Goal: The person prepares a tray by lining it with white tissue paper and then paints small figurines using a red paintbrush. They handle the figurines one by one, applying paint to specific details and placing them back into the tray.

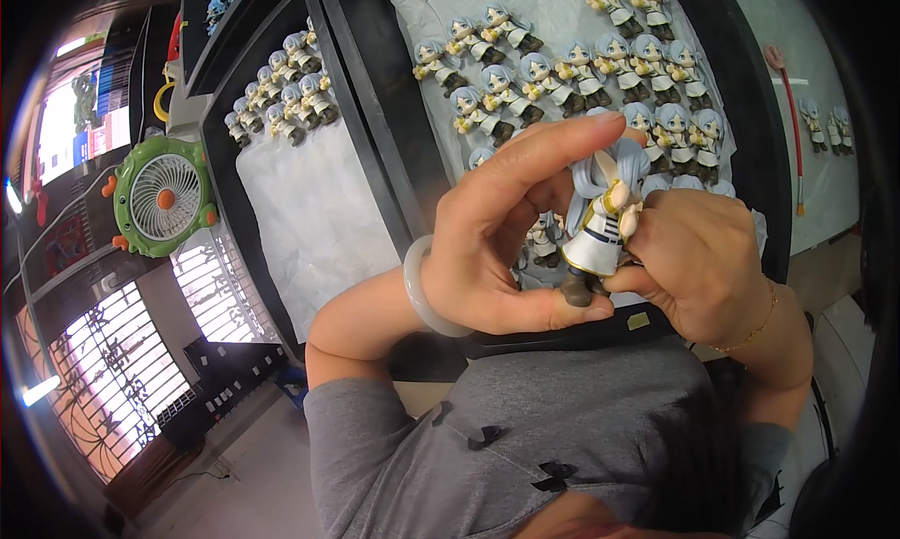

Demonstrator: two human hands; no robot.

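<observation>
A small figurine [595, 239] with pale blue hair, a white and gold outfit and dark boots stands upright between my hands, turned partly sideways. My left hand [483, 230] is curved round it: the index finger reaches over by its head, while the thumb lies under the boots. On the other side, my right hand [708, 258] is closed, with bent fingers and thumb pressed against the figurine's front and skirt. The fingertips of the right hand are mostly hidden. Behind my hands, similar figurines [539, 78] lie in rows on a lined black tray [755, 70].
To the left, a second black tray with white lining [305, 220] holds a group of figurines [286, 84] at its far end. A green fan [164, 197] stands further left. A thin red-handled brush [795, 145] and more figurines [825, 127] lie on the right-hand surface.
</observation>
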